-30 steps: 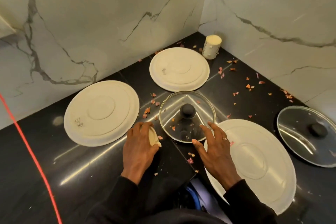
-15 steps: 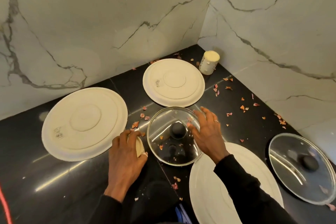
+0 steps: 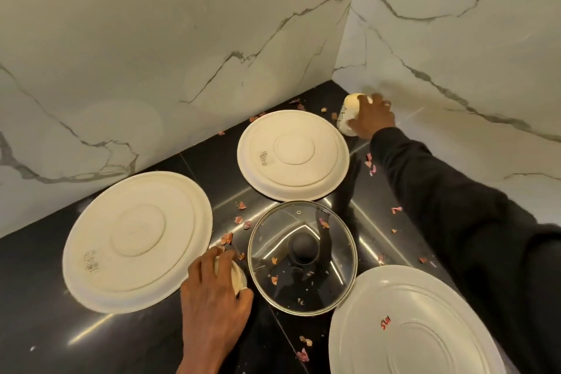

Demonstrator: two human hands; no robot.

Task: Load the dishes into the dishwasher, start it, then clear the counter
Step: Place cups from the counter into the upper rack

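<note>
around: 3 upturned plates (image 3: 136, 240), glass lid (image 3: 328, 279) in mid, scraps (image 3: 371, 165) scattered
R hand (image 3: 372, 118): wrapped on far-corner cup (image 3: 350, 109)
L hand (image 3: 212, 291): wrapped on near cup (image 3: 238, 275), beside lid

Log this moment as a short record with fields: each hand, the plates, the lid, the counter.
left hand: grips a small cream dish between the left plate and the glass lid
right hand: stretched to the wall corner, fingers curled round a cream cup
plates: three, all upside down: left plate, back plate, near plate
glass lid: flat on the counter, among the plates
counter: black, glossy, strewn with pink flakes
dishwasher: not in view
</note>
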